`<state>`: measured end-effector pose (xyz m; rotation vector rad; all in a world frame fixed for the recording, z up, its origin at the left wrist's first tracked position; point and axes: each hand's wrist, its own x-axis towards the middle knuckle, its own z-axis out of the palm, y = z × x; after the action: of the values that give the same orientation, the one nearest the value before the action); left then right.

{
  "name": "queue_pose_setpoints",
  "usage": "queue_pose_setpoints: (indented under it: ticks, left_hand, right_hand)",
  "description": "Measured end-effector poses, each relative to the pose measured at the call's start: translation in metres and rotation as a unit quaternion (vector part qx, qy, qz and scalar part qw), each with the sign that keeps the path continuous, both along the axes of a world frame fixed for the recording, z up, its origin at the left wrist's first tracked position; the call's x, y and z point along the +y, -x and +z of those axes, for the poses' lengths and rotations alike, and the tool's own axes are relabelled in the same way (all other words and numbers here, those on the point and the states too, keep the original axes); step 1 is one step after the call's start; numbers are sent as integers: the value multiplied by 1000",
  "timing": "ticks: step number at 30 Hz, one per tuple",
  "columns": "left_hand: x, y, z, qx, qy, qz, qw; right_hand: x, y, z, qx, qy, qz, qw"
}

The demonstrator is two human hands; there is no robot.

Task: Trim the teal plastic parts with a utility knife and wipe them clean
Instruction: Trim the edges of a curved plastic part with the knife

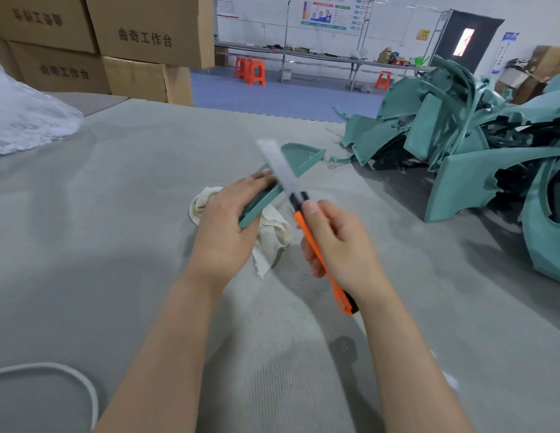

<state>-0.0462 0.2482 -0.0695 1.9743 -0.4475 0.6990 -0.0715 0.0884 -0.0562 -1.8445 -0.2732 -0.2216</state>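
The teal plastic part (300,156), a long curved piece with a raised rim, lies just above the middle of the frame, running from the centre up and to the right. Its near end is in the left hand (228,220), whose fingers lie close together, curled over the part's long edge, with the back of the hand towards the camera. Whether the part's far end touches the table cannot be told.

Under that hand and the part sits a crumpled off-white cloth (272,226), resting on the grey fabric-covered table (116,214).

Just right of centre the right hand (341,242) grips an orange utility knife (301,225). Its fingers are wrapped round the handle, and the thumb is stretched along the top towards the black slider. The extended blade (275,167) is smeared by motion blur and crosses in front of the part; contact between them cannot be made out.

At the right edge a heap of teal plastic parts (460,142) sprawls over the table. A dark spot (344,345) marks the fabric below the right wrist.

In the lower left a white cable (69,376) loops across the surface. At the left edge is a clear plastic bag (22,120) and above it, in the upper left, stacked cardboard boxes (147,35) with printed characters.

Beyond, across the top, orange stools (250,71) stand beside a long workbench (319,57) on a blue floor.
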Motion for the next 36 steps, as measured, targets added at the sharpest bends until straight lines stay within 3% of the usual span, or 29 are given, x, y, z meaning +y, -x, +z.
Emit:
queue_pose_setpoints:
  ticks: [3,7,20,26,29,32,36]
  left_hand:
    - [0,0,-1,-1,-25,12,1000]
    - [-1,0,0,-11,-50,18,999]
    - [1,0,-2,1,-36,28,999]
    - [-1,0,1,-14,-35,18,999]
    - [-4,-2,-1,-20,-65,10,998]
    - [-9,-1,-4,-25,-121,3,992]
    - [-21,0,-8,-71,-212,-11,975]
  right_hand:
    - [-13,-3,4,-2,-50,-79,996]
    - [-22,-5,3,15,-45,-119,992]
    - [-17,-1,4,35,3,-59,998]
    - [-8,4,3,50,44,31,997]
    - [-6,5,6,19,-58,53,997]
    - [-10,1,9,-25,-181,-79,980]
    - [-22,-5,7,-4,-222,-179,958]
